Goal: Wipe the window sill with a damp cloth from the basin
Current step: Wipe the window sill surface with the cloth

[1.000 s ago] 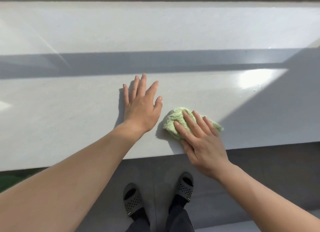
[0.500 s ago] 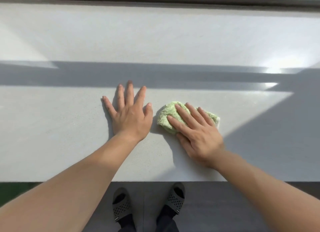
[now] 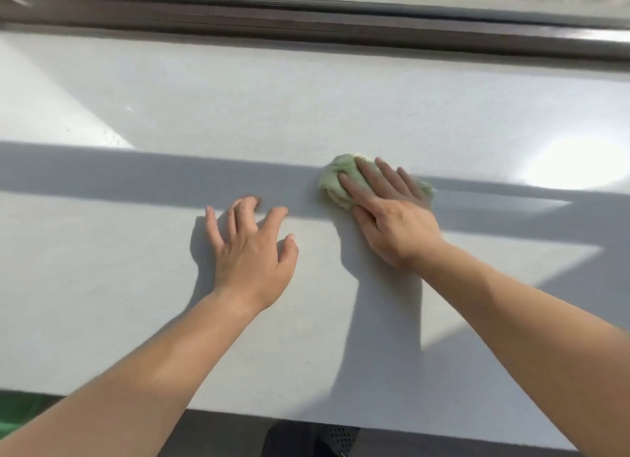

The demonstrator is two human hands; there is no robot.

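A wide pale grey window sill (image 3: 136,303) fills the view. A bunched light green cloth (image 3: 335,182) lies on it, right of centre, partly inside a dark shadow band. My right hand (image 3: 392,218) presses flat on the cloth, fingers stretched over it and covering most of it. My left hand (image 3: 252,252) rests on the bare sill to the left and nearer to me, fingers spread and slightly arched, holding nothing. No basin is in view.
A dark brown window frame (image 3: 341,27) runs along the far edge of the sill, glass above it. A bright sun glare (image 3: 572,163) lies on the sill at the right. The sill's near edge (image 3: 238,414) drops to a dark floor; something green (image 3: 17,412) shows at bottom left.
My right hand has pushed the cloth away from me, from near the sill's front edge into the shadow band. My left hand stayed planted, its fingers now arched. The view tilted up toward the window.
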